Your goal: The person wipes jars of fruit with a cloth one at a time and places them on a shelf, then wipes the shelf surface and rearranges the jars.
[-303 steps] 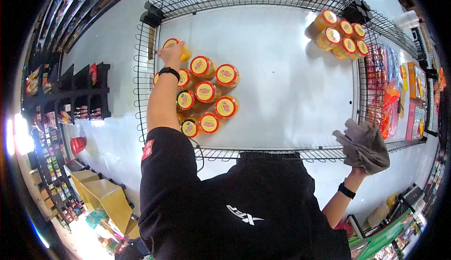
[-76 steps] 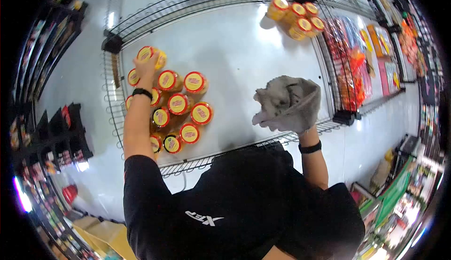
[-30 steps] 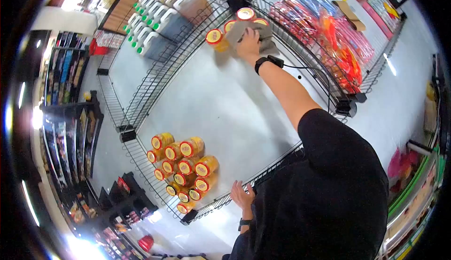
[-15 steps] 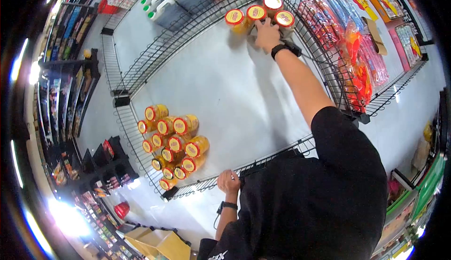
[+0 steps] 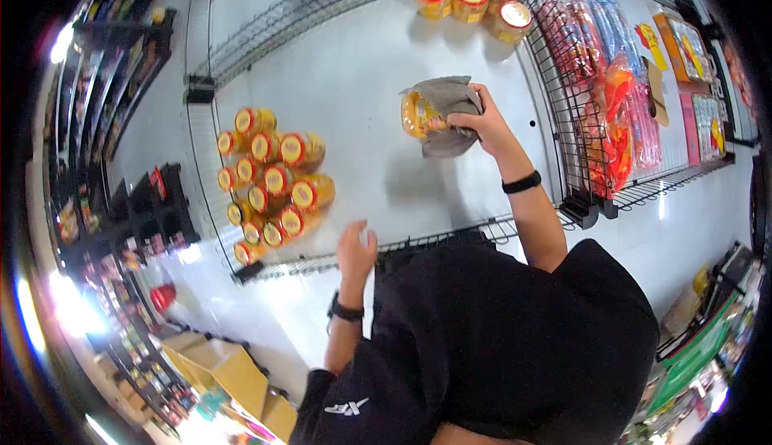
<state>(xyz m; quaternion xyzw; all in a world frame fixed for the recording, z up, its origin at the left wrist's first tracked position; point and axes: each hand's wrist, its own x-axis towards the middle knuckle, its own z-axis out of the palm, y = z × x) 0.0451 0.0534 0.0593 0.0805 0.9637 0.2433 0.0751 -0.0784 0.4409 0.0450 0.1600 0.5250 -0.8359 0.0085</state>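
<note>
The right hand (image 5: 485, 123) is above the white shelf (image 5: 362, 155), gripping a grey cloth (image 5: 452, 143) with a jar (image 5: 415, 115) inside it. Its fingers are closed round the cloth, the thumb pressing on the near side and the others mostly out of sight behind. The jar is tipped on its side, its clear rounded end facing left and its yellow label partly showing; the cloth covers the rest, lid included. A shadow falls on the shelf just below.

The left hand (image 5: 355, 252) is raised at the near edge of the shelf, its fingers loosely open and slightly bent, the thumb standing apart.

Four more jars (image 5: 470, 1) stand upright near the far right corner, their red-rimmed lids facing up. To the left, a larger cluster of jars (image 5: 277, 180) stands close together, well apart from the jar in the cloth. A black wire fence (image 5: 564, 107) runs round the shelf. Just beyond its right side lie plastic packets (image 5: 601, 47), red, pink and blue. Each wrist wears a black band (image 5: 522, 182).
</note>
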